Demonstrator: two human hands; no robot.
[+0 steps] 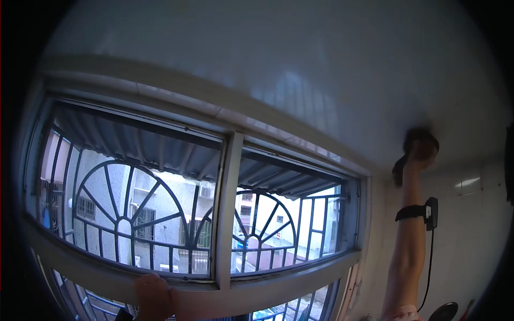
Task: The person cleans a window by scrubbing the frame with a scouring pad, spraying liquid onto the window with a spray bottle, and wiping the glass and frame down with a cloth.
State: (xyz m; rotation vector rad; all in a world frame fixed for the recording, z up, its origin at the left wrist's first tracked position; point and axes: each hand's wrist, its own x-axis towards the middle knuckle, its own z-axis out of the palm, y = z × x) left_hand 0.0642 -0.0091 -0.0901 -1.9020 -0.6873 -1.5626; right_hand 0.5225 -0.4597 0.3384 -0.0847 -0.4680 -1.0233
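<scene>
My right hand is raised high at the right, its fingers wrapped round a dark cloth that touches the pale ceiling. Part of the cloth hangs down beside the wrist. On that forearm sits a black strap with a small device and a cable. Low in the view, my left hand rests against the lower bar of the window frame, its fingers closed over the edge. What lies under those fingers is hidden.
Behind the glass, a metal window grille stands below a corrugated awning, with buildings beyond. A tiled wall runs down the right side. A dark round object shows at the bottom right.
</scene>
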